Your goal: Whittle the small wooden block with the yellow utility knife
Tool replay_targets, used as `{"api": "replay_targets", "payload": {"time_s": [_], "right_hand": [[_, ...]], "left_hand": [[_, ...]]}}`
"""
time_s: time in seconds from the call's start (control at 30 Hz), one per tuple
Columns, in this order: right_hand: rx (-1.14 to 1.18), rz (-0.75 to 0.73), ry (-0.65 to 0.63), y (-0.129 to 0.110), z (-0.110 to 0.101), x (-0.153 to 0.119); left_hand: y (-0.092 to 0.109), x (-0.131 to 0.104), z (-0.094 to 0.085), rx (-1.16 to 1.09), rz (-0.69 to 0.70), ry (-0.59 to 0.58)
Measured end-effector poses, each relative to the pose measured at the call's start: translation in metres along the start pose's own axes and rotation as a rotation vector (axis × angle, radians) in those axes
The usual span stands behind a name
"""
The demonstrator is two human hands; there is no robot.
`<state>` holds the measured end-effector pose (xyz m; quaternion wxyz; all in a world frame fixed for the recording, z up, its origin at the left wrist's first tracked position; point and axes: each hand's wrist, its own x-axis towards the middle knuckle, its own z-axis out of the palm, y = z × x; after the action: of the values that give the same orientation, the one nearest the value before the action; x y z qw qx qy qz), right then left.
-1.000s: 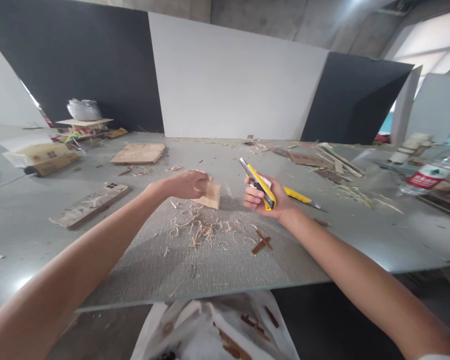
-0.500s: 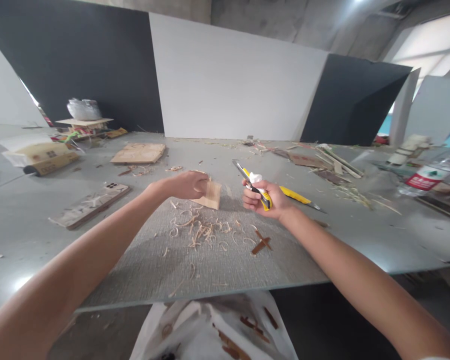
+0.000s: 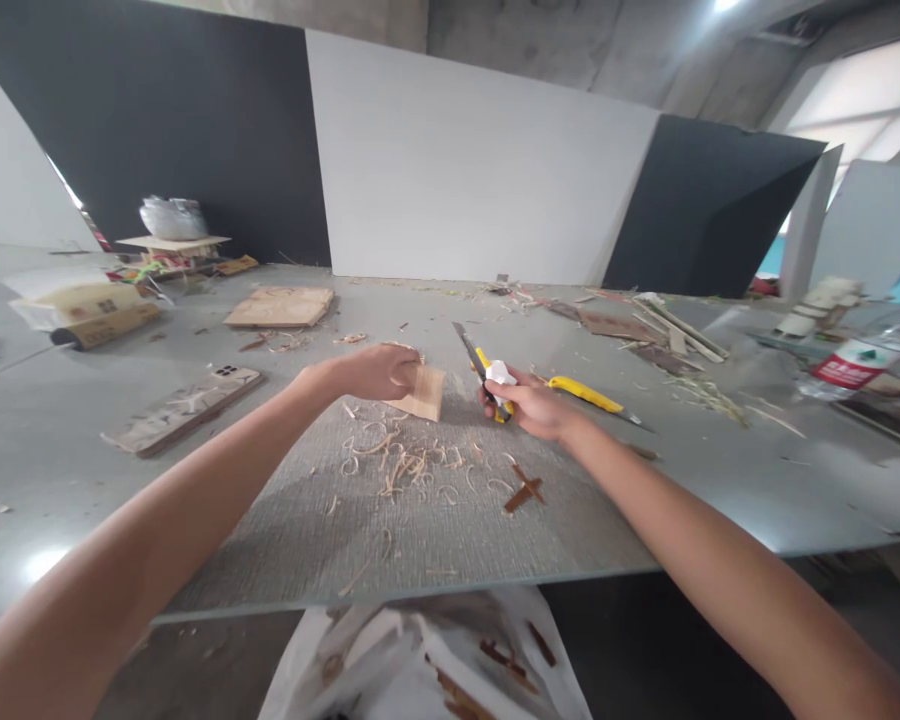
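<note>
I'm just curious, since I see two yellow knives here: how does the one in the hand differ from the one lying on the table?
The held knife is gripped in the right hand, lifted off the table with its blade pointing up and away; the other knife lies flat on the table, untouched. The held knife is mostly hidden by fingers and a white wrap; the other knife shows its full length. Both have yellow bodies and their blades out.

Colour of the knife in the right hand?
Yellow body, grey blade: the knife in the right hand, head view.

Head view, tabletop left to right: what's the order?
Phone → left hand holding wood piece → right hand gripping yellow utility knife → second yellow knife → water bottle.
</note>
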<state>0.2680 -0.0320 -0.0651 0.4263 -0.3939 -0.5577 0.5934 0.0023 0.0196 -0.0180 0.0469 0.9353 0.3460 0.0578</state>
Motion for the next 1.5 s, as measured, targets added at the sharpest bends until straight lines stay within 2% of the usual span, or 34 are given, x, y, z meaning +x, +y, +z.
{"api": "replay_targets", "payload": {"time_s": [0.2,0.43,0.6,0.7,0.9,1.13,1.4,1.5], "right_hand": [[0.1,0.115,-0.119,-0.004,0.0,0.0],[-0.27,0.116,-0.089,0.0,-0.005,0.0],[-0.313,0.036,-0.202,-0.006,-0.009,-0.004],[-0.333,0.086,-0.269,-0.007,-0.011,-0.005],[-0.396,0.138,-0.194,-0.005,-0.015,-0.003],[-0.544,0.085,-0.199,-0.006,-0.021,0.002],[-0.584,0.145,-0.174,-0.009,-0.018,-0.001],[-0.506,0.156,-0.257,-0.012,-0.015,-0.007]], "left_hand": [[0.002,0.0,-0.001,-0.002,0.008,0.007],[-0.002,0.0,0.0,-0.02,-0.016,-0.011],[-0.008,0.001,0.003,-0.014,-0.004,-0.014],[-0.006,0.001,0.002,-0.005,-0.024,-0.016],[0.0,0.0,-0.002,-0.018,-0.021,-0.035],[-0.005,0.003,0.001,0.024,-0.034,-0.02],[-0.004,0.003,0.0,0.028,-0.02,-0.032],[-0.002,0.002,-0.001,0.028,-0.018,-0.025]]}}
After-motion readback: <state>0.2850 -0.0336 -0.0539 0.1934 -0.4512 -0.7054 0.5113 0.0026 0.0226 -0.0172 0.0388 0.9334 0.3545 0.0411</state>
